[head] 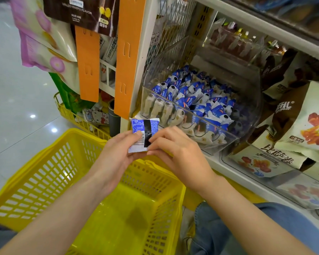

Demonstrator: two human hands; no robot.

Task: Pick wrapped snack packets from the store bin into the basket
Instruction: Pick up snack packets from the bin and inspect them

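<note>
A blue and white wrapped snack packet [143, 131] with a barcode and a black stripe is held above the far rim of the yellow basket [44, 173]. My left hand [118, 155] grips its lower left side, thumb on the barcode. My right hand [175, 146] pinches its right edge. The basket's floor shows no packets. The clear plastic store bin [247, 107] on the shelf to the upper right holds several matching blue and white packets [195, 100].
Large snack bags [306, 126] fill the shelf to the right of the bin. Orange hanging strips [127, 57] and hung bags stand at the shelf's end. A second yellow basket [70, 115] with goods sits behind. My knee in blue jeans [219, 229] is at lower right.
</note>
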